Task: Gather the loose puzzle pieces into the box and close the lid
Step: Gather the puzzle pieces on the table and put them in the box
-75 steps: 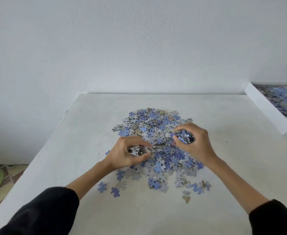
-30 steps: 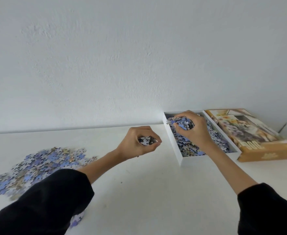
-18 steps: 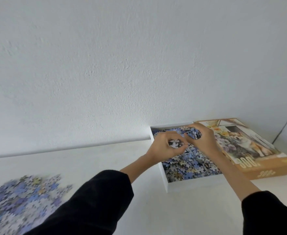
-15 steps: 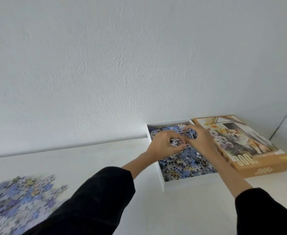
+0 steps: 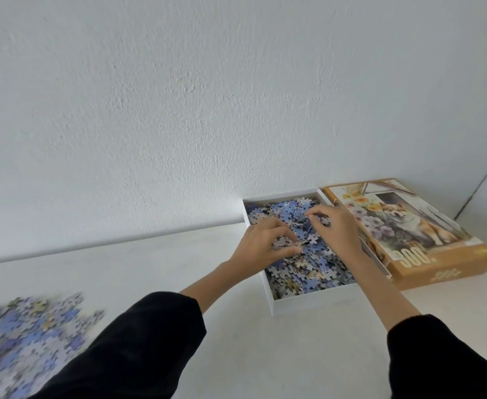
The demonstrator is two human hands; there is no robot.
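Note:
A white box (image 5: 308, 304) stands against the wall, its bottom covered with blue and grey puzzle pieces (image 5: 308, 273). Both my hands are inside it, just above the pieces. My left hand (image 5: 261, 247) curls its fingers and thumb round a small clump of pieces. My right hand (image 5: 338, 230) hovers beside it with loosened fingers over the heap, and nothing plainly sits in its grip. The orange lid (image 5: 438, 264), printed with a dog and flowers, lies flat just right of the box. A blurred loose pile of pieces (image 5: 26, 338) covers the table at the lower left.
The white table (image 5: 155, 269) meets a white wall behind the box. A second wall closes the corner at the far right, beyond the lid. My black sleeves fill the lower part of the view.
Both hands lifted handfuls from the pile and carried them right to the box. Since half a second ago they have sunk lower into it, and the right hand's fingers have loosened.

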